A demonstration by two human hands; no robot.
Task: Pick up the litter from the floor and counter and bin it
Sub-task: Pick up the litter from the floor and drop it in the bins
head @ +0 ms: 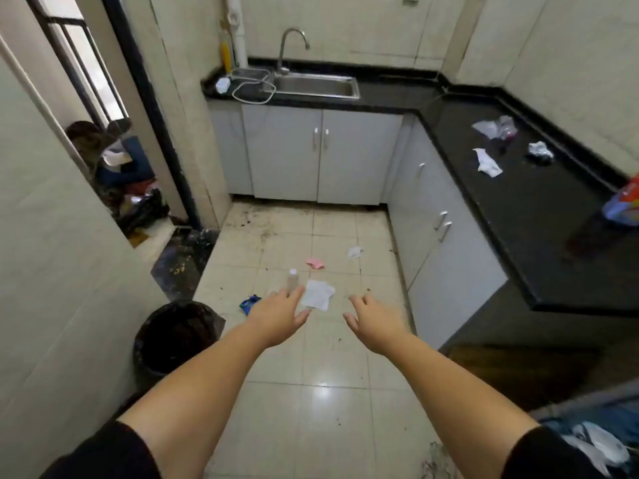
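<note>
Both hands are stretched out in front with fingers loose and spread, holding nothing. The left hand [280,314] hangs palm down, its fingertips over the near edge of a flat white paper [317,294] on the floor [321,375]. The right hand [375,323] is beside it, fingers slightly curled, also empty.

Taking the white paper as the landmark: a small clear bottle [292,280] with a white cap stands just to its left, partly behind the left fingers. A blue wrapper [249,303] lies further left, near the black-lined bin [173,340], which sits against the left wall. Beyond the paper lies a pink scrap [315,263], and past that to the right a small white scrap [354,252].

Well to the right of the paper and higher up, the black counter [539,236] carries a white tissue [487,163], a crumpled wad [540,151], a clear plastic bag [496,127] and a colourful packet [624,205] at the picture's edge.
</note>
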